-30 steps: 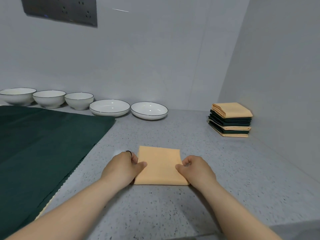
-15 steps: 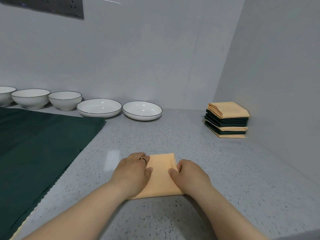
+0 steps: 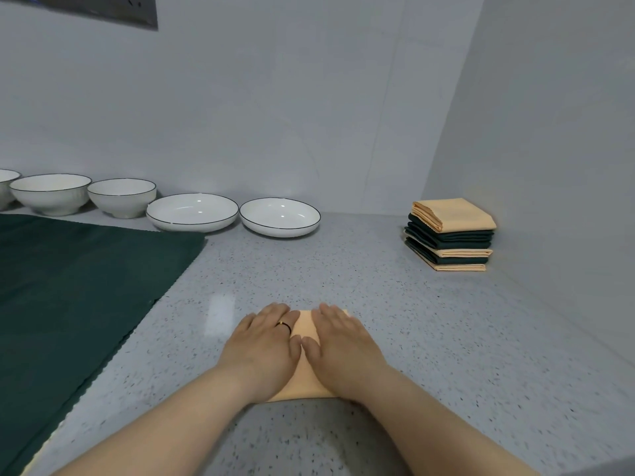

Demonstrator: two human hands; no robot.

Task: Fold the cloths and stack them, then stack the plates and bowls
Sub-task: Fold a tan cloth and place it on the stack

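- The left hand (image 3: 264, 341) and right hand (image 3: 343, 345) lie flat side by side, fingers straight, pressing a small folded orange cloth (image 3: 307, 333) onto the grey speckled worktop (image 3: 343, 269), near the middle of its front edge.
- A stack of folded orange and dark green cloths (image 3: 450, 235) sits in the far right corner.
- A large dark green cloth (image 3: 68, 286) lies spread out along the left side.
- Two white shallow plates (image 3: 192, 213) and three white bowls (image 3: 122, 197) line the back edge, none of them stacked.
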